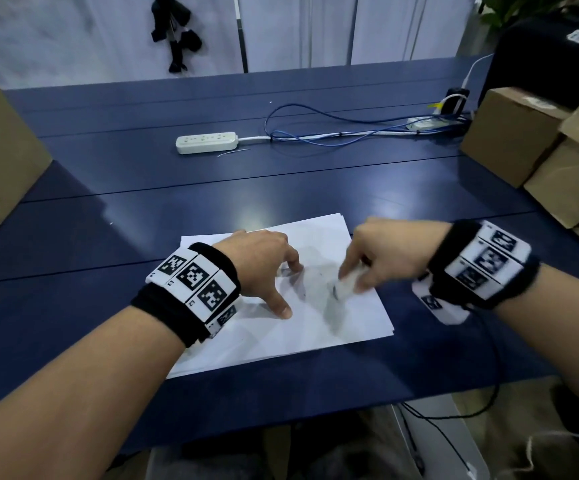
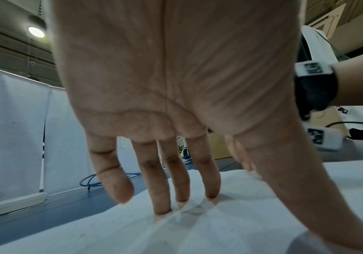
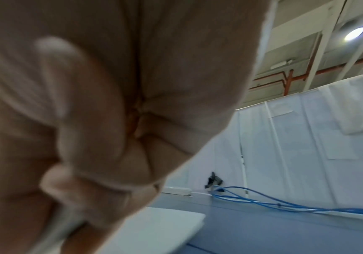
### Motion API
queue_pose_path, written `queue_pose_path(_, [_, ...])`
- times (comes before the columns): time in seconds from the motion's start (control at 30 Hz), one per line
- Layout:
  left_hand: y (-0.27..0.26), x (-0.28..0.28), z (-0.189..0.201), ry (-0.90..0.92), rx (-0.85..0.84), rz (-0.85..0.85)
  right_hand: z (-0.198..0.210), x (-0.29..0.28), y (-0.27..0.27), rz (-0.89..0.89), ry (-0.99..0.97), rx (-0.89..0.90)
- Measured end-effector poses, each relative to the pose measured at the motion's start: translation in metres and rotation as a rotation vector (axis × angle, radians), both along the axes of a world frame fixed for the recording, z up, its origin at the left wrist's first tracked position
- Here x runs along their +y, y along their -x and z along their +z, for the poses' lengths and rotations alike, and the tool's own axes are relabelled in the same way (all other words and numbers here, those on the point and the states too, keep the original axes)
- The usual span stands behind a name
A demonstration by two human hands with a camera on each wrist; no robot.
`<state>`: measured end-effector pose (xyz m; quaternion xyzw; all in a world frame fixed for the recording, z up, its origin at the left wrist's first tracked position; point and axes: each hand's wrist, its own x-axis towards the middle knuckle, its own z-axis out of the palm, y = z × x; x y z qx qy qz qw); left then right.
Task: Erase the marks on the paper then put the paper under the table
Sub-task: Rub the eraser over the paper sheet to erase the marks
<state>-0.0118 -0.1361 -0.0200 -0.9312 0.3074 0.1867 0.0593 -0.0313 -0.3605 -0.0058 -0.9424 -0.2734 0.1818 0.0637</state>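
Paper: a white sheet [image 1: 291,334] lies flat on the blue table [image 1: 108,306], near the front edge and about in the middle of it; it looks like a thin stack of sheets, one corner turned toward the far side.
Marks: dark grey smudges [image 1: 331,292] show on the paper between the two hands; too blurred to read as writing.
Left hand: the left hand [image 1: 260,261] rests on the paper, fingers [image 2: 162,185] spread apart and straight, tips pressing the sheet down; the thumb also touches the paper.
Right hand: the right hand [image 1: 381,258] is over the right part of the paper, fingers curled together and pinching a small white eraser [image 1: 347,284]; the eraser touches the paper at the smudges. This hand is blurred.
Wristbands: black bands with white square code tags on both wrists; no letters can be read.
Boxes: brown cardboard boxes [image 1: 537,140] stand at the right edge of the table and one [image 1: 0,161] at the left edge; what is inside cannot be seen. Dark print on the nearest right box is too blurred to read.
Power strip: a white power strip [image 1: 207,142] lies toward the far edge, with blue cables [image 1: 316,133] running to the right.
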Motion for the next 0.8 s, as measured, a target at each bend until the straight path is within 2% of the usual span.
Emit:
queue_pose_path(0.1, [0.001, 0.0, 0.001, 0.004, 0.004, 0.004, -0.004, -0.002, -0.019, -0.075, 0.006, -0.149])
queue_pose_path(0.17, [0.001, 0.0, 0.0, 0.006, 0.002, 0.004, -0.011, -0.006, -0.012, -0.075, -0.022, -0.154])
queue_pose_path(0.23, [0.001, 0.001, 0.0, 0.008, 0.001, 0.001, -0.012, -0.01, 0.007, -0.025, -0.071, -0.056])
queue_pose_path(0.33, [0.0, 0.001, -0.001, 0.01, 0.007, 0.0, -0.006, -0.011, 0.028, 0.096, -0.02, 0.165])
queue_pose_path(0.37, [0.0, 0.001, 0.0, 0.006, 0.007, -0.002, -0.005, -0.009, 0.026, 0.099, -0.009, 0.19])
queue_pose_path(0.43, [0.001, -0.001, 0.001, -0.001, 0.004, -0.002, -0.004, -0.006, 0.011, 0.058, -0.01, 0.123])
queue_pose_path(0.57, [0.002, -0.001, 0.002, -0.01, 0.005, 0.0, -0.003, -0.002, -0.022, -0.051, -0.024, -0.12])
queue_pose_path(0.63, [0.002, -0.001, 0.001, -0.006, 0.01, 0.004, -0.009, -0.006, -0.021, -0.067, -0.001, -0.159])
queue_pose_path(0.7, [0.001, -0.001, 0.001, 0.002, 0.009, 0.007, -0.012, -0.011, -0.009, -0.03, -0.018, -0.089])
queue_pose_path(0.8, [0.0, 0.0, -0.001, 0.004, 0.007, 0.003, -0.005, -0.011, 0.017, 0.075, 0.02, 0.136])
